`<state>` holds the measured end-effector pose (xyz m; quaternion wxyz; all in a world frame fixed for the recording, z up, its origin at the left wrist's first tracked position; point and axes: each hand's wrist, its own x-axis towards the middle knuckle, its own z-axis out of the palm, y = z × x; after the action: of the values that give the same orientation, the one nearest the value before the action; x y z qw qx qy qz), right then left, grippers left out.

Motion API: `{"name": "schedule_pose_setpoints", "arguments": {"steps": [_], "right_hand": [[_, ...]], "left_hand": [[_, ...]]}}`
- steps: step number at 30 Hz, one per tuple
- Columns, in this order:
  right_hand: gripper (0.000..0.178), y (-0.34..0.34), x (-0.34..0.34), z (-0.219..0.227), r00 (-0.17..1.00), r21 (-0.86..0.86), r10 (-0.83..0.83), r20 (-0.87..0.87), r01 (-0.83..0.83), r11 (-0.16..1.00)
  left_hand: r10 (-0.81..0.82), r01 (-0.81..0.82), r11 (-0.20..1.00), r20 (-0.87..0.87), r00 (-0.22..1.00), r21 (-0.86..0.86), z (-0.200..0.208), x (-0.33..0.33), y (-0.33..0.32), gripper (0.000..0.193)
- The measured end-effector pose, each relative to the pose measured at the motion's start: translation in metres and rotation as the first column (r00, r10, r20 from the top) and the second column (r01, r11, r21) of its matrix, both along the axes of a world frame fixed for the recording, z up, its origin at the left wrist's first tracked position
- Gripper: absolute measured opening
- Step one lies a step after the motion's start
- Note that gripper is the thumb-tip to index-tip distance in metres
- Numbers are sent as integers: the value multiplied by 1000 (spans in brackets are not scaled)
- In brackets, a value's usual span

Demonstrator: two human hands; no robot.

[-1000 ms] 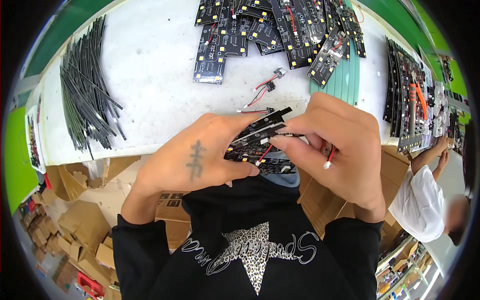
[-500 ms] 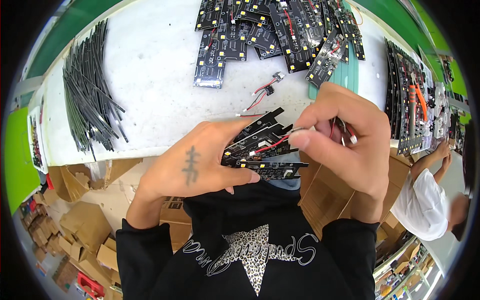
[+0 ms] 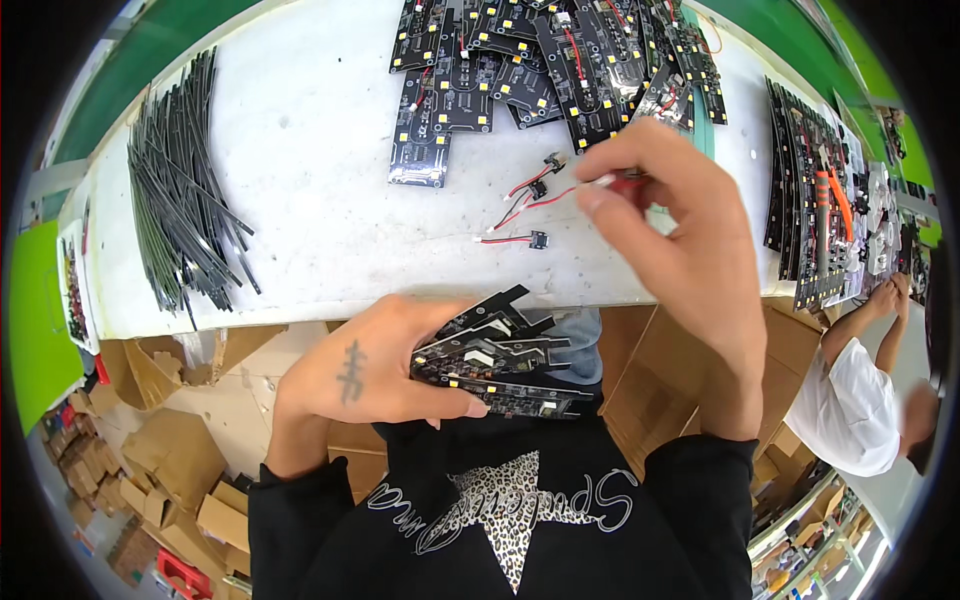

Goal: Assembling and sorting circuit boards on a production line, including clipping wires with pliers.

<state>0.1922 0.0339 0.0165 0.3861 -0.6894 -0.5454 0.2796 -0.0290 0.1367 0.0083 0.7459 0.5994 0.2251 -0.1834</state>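
My left hand (image 3: pixel 372 372) is closed round a fanned stack of black circuit boards (image 3: pixel 500 352), its thumb lying along the nearest board. The stack is held in front of the table's near edge. Over the table, my right hand (image 3: pixel 685 225) pinches thin wire leads between thumb and forefinger. A red wire (image 3: pixel 550 200) runs from its fingertips toward the tabletop, and more red wire shows inside the curled fingers. Just left of this hand lie small wire leads with black connectors (image 3: pixel 538 240) on the white table (image 3: pixel 310 150).
More circuit boards (image 3: pixel 465 90) are heaped at the far middle. A bundle of black strips (image 3: pixel 190 190) lies at the left. At the right are stacked boards (image 3: pixel 800 200) with an orange-handled tool (image 3: pixel 823 205). A person in a white shirt (image 3: pixel 845 410) sits beyond; cardboard boxes (image 3: pixel 660 370) stand below.
My right hand has moved away from the boards, up over the table, still with wire leads. The left hand and its boards have shifted down and slightly left. Another lead is now uncovered.
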Motion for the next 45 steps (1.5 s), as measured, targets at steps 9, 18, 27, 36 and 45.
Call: {"name": "schedule_pose_setpoints", "arguments": {"steps": [9,18,27,36,45], "right_hand": [[22,9,-11,-16,962,219,172,213,-219,951],[29,-17,21,9,972,90,40,233,-62,994],[52,-61,106,45,620,149,-476,623,503,851],[63,-124,162,30,661,-92,-440,608,609,788],[52,-117,177,23,636,-66,-382,670,563,824]], "left_hand": [[107,-107,990,-2,994,-93,-3,-5,-7,49],[157,-157,985,-9,988,-75,-3,0,-7,45],[322,-318,944,37,946,-84,-4,-1,-11,38],[301,-294,946,29,953,-137,-2,6,-10,43],[252,-240,959,67,965,-148,-4,11,-9,49]]}}
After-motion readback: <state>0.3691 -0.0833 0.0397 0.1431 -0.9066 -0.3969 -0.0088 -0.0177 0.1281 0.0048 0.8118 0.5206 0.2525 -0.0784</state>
